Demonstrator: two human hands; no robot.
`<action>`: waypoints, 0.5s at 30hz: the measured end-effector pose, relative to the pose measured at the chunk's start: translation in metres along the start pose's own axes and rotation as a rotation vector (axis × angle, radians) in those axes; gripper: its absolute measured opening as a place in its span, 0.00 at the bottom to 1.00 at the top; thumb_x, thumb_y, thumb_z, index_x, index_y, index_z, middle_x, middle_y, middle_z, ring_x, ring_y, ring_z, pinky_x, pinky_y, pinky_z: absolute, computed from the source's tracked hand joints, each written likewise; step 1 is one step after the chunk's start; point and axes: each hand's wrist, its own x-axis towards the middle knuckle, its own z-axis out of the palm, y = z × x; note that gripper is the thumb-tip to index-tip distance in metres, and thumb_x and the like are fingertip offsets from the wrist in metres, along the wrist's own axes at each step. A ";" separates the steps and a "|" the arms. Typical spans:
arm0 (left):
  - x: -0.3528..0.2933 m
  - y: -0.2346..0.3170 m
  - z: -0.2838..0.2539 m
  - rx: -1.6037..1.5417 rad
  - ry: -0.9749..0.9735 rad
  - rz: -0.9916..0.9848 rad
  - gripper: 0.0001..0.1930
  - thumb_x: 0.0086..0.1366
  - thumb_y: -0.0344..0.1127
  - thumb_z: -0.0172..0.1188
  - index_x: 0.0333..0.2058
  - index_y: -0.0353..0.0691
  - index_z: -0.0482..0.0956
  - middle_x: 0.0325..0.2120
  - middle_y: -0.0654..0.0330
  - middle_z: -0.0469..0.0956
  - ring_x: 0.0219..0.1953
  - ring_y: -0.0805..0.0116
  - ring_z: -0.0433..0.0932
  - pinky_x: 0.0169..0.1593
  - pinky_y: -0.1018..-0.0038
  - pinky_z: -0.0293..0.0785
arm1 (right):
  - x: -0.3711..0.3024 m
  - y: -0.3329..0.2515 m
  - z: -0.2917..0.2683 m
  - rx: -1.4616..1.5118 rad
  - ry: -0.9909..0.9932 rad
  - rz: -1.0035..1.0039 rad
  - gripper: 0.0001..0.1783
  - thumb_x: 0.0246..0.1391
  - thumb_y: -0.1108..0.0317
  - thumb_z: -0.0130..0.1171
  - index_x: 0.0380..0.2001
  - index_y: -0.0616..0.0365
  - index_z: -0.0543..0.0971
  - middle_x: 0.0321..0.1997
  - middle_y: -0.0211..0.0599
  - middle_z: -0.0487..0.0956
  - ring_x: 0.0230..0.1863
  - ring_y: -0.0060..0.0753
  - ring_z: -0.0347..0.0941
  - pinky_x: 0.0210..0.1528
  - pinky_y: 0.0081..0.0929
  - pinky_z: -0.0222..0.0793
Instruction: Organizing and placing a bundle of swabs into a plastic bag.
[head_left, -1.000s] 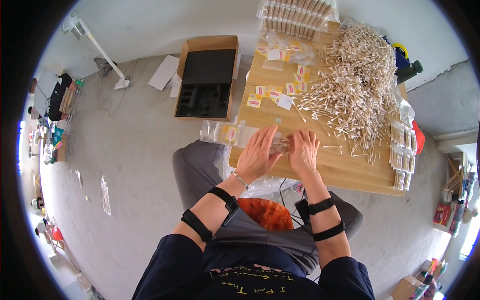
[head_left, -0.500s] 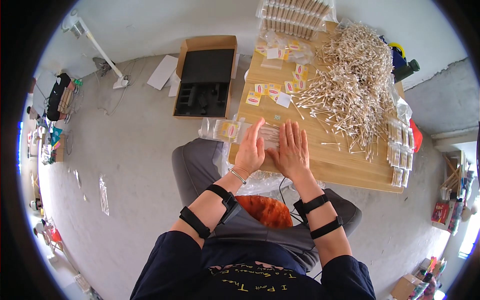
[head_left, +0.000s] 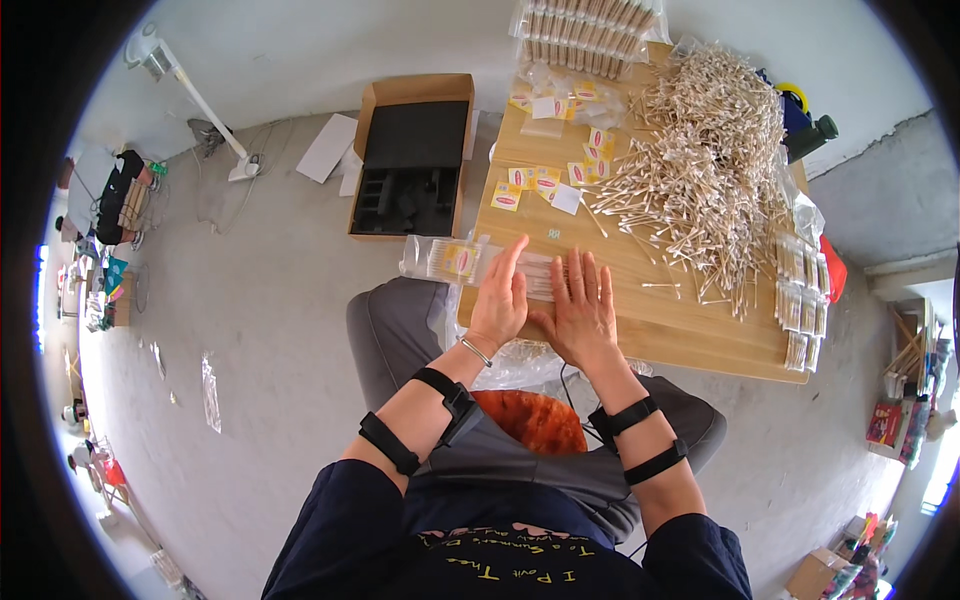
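Between my hands a row of cotton swabs in clear plastic lies near the table's front left corner. My right hand is spread flat, palm down, its fingers covering the right ends of the swabs. On edge at the other side stands my left hand, its fingers stretched out and hiding part of the plastic. Just left of it, a clear packet of swabs with a yellow label extends past the table edge.
A big heap of loose cotton swabs covers the table's right half. Yellow-and-white cards lie at its left. Filled packets line the right edge; bagged swabs stand at the back. An open cardboard box sits on the floor.
My right hand has slid slightly toward me, and its fingers have spread a little. My left hand stays almost where it was.
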 end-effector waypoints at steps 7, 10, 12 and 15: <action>0.006 0.002 -0.001 -0.084 0.067 -0.045 0.24 0.78 0.40 0.46 0.67 0.36 0.62 0.66 0.48 0.67 0.70 0.52 0.62 0.71 0.63 0.56 | -0.007 0.028 0.011 0.725 0.447 0.221 0.33 0.65 0.68 0.51 0.71 0.62 0.58 0.78 0.55 0.53 0.79 0.55 0.44 0.78 0.49 0.39; 0.002 0.006 0.010 -0.117 0.084 -0.083 0.25 0.79 0.42 0.45 0.68 0.35 0.60 0.67 0.47 0.65 0.71 0.52 0.61 0.71 0.63 0.55 | -0.008 0.027 0.014 1.045 0.519 0.374 0.29 0.67 0.73 0.45 0.70 0.66 0.59 0.78 0.55 0.53 0.80 0.54 0.45 0.77 0.41 0.42; 0.000 0.007 0.015 -0.142 0.083 -0.111 0.26 0.79 0.41 0.44 0.68 0.34 0.59 0.67 0.47 0.64 0.71 0.52 0.61 0.71 0.62 0.55 | -0.006 0.021 0.014 1.122 0.534 0.383 0.28 0.69 0.73 0.42 0.70 0.68 0.58 0.78 0.55 0.53 0.80 0.49 0.42 0.77 0.38 0.40; -0.001 0.011 0.026 -0.130 0.097 -0.094 0.25 0.75 0.31 0.47 0.68 0.34 0.59 0.65 0.44 0.64 0.68 0.46 0.63 0.69 0.60 0.58 | -0.001 0.009 0.017 1.223 0.574 0.379 0.28 0.70 0.71 0.41 0.71 0.67 0.58 0.78 0.54 0.53 0.81 0.48 0.41 0.78 0.38 0.40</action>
